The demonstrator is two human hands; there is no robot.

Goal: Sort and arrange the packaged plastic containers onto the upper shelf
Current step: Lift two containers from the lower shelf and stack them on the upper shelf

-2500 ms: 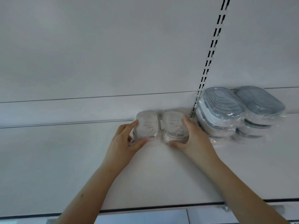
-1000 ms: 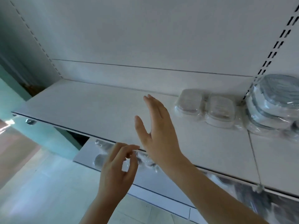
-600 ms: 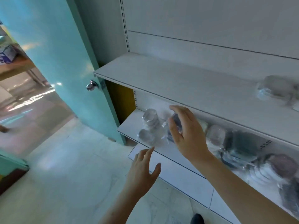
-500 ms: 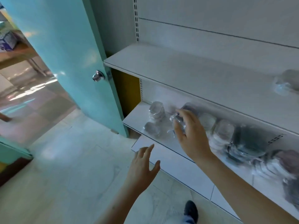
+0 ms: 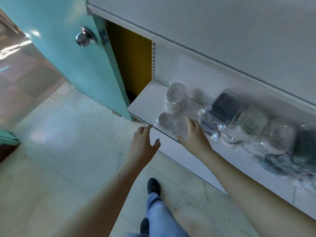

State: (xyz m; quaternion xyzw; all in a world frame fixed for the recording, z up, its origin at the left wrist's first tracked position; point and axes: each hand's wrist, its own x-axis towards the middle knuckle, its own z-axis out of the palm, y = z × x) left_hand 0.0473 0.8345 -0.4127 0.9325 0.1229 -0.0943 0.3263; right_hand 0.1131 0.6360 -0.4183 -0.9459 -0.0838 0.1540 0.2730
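Several wrapped plastic containers lie along the lower shelf [image 5: 145,100]. At its left end sits a clear pack [image 5: 169,121], with a stack of clear containers [image 5: 176,96] behind it. Further right are a dark-lidded pack [image 5: 224,106] and more clear packs [image 5: 253,124]. My right hand [image 5: 193,135] hovers with fingers spread just right of the clear pack, holding nothing. Empty as well, my left hand [image 5: 143,142] is spread at the shelf's front edge, left of that pack. The upper shelf [image 5: 222,23] runs across the top; no containers show on the part in view.
A teal door [image 5: 71,40] with a metal knob [image 5: 84,39] stands open left of the shelving, beside a yellow panel [image 5: 131,65]. Below is a pale tiled floor [image 5: 59,151]. My leg and shoe [image 5: 153,187] are near the shelf base.
I let go of the clear twin pack on the upper shelf, and the view swung down. Both hands dropped to the lower shelf, closing on the clear pack at its left end.
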